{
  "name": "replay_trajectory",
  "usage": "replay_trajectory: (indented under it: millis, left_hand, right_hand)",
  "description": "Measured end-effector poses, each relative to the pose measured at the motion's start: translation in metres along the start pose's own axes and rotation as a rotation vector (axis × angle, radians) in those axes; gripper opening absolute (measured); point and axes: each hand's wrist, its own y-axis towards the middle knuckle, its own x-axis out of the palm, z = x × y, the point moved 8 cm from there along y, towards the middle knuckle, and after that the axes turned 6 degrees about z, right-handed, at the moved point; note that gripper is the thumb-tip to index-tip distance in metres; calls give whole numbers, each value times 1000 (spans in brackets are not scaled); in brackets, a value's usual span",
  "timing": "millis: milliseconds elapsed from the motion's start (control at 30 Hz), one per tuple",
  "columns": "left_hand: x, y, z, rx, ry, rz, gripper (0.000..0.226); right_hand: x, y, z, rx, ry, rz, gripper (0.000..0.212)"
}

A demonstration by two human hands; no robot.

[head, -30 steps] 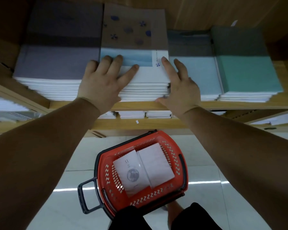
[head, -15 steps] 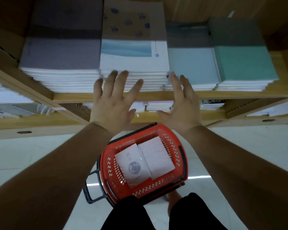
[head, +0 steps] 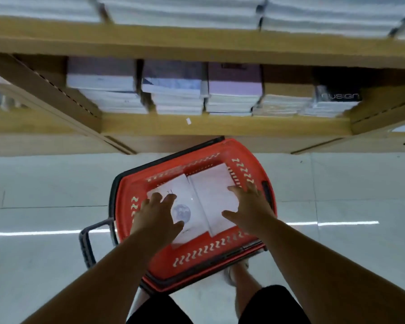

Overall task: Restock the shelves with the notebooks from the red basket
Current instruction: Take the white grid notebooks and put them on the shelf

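Observation:
The red basket (head: 197,256) stands on the floor in front of the wooden shelves (head: 220,123). Two white notebooks lie side by side in it: the left notebook (head: 192,202) has a round grey picture on its cover, the right notebook (head: 214,190) is plain. My left hand (head: 156,216) hovers over the left notebook with fingers spread. My right hand (head: 249,206) is spread over the right notebook's right edge. Whether either hand touches a cover is unclear. Neither hand grips anything.
Several stacks of notebooks (head: 178,94) fill the lower shelf, and more stacks (head: 185,12) sit on the shelf above. A dark basket handle (head: 87,244) sticks out at the left. The white tiled floor (head: 45,195) surrounds the basket. My legs stand just behind it.
Both hands left the stacks on the upper shelf and came down into the basket. The view tilted downward, so the lower shelf and the basket now fill it.

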Motion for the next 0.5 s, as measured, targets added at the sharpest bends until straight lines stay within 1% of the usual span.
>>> replay_trajectory:
  millis: [100, 200, 300, 367, 500]
  left_hand:
    - [66, 27, 2, -7, -152, -84, 82]
    - [117, 49, 9, 0, -339, -147, 85]
    - [153, 76, 11, -99, -519, -128, 88]
    - [174, 98, 10, -153, -594, -99, 91]
    - [219, 133, 14, -225, -806, -124, 87]
  right_hand:
    - [51, 35, 24, 8, -18, -54, 81]
    - [88, 68, 44, 41, 3, -63, 82]
    - [114, 100, 61, 76, 67, -56, 79]
    - [129, 124, 71, 77, 97, -50, 76]
    - [160, 166, 92, 125, 146, -56, 79]
